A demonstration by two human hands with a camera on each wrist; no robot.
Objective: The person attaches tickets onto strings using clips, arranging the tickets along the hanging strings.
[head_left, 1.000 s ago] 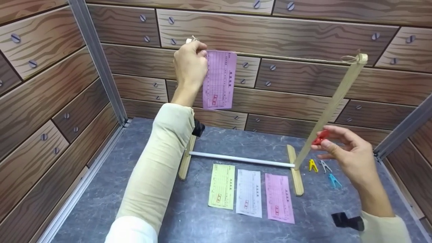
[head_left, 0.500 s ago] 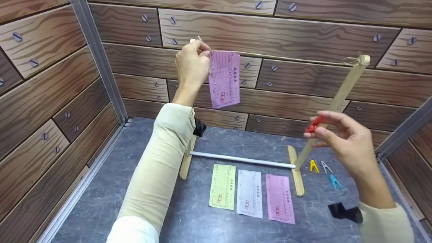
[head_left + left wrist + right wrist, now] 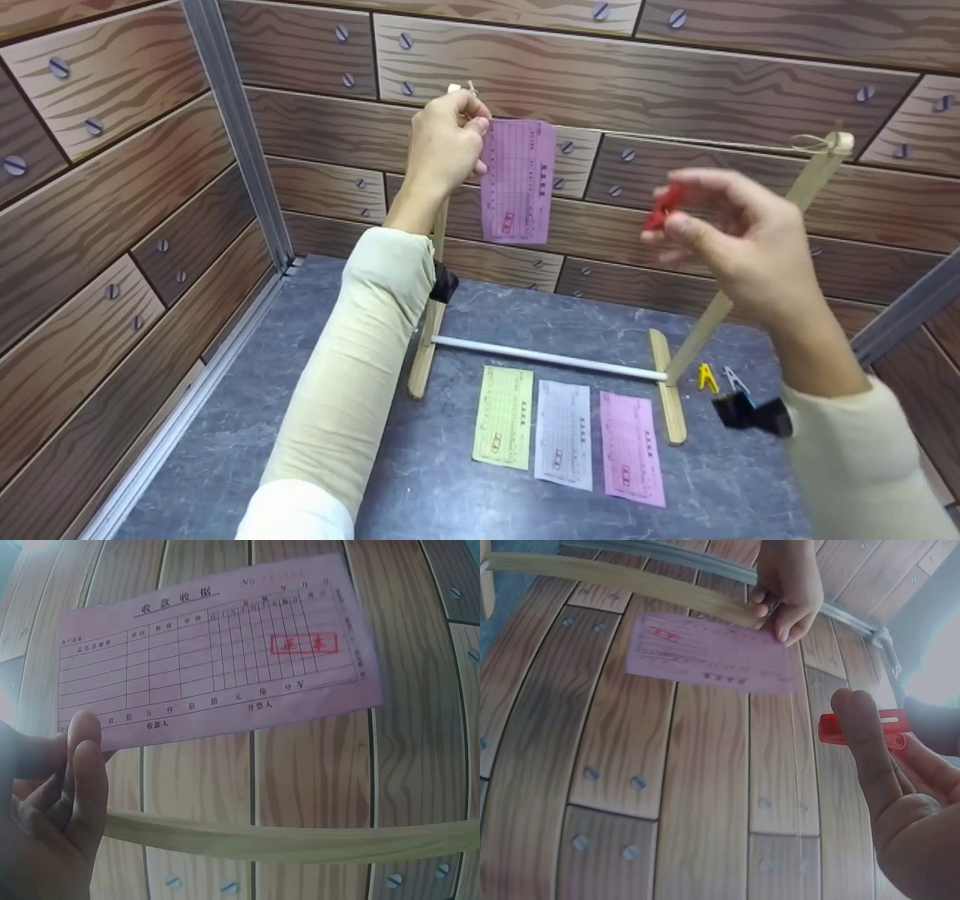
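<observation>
My left hand [image 3: 448,146] pinches a pink receipt slip [image 3: 517,184] by its upper left corner at the string [image 3: 675,140]. The slip hangs down below the string line, and its printed face shows in the left wrist view. To the right, in front of the rack's right post [image 3: 780,232], my right hand [image 3: 757,240] holds a red clothespin [image 3: 664,206] between thumb and fingers. The right wrist view shows the clothespin [image 3: 862,727] lying across the fingers, apart from the slip [image 3: 712,656].
A yellow-green slip [image 3: 504,416], a white slip [image 3: 564,433] and another pink slip [image 3: 632,448] lie in a row on the grey table. Yellow [image 3: 706,378] and grey [image 3: 735,381] clothespins lie by the rack's right foot [image 3: 667,390]. A white rod [image 3: 547,358] joins the feet.
My right hand has risen and moved left with the red clothespin, closer to the string. The hanging slip has swung slightly, while my left hand stays near the string's left end.
</observation>
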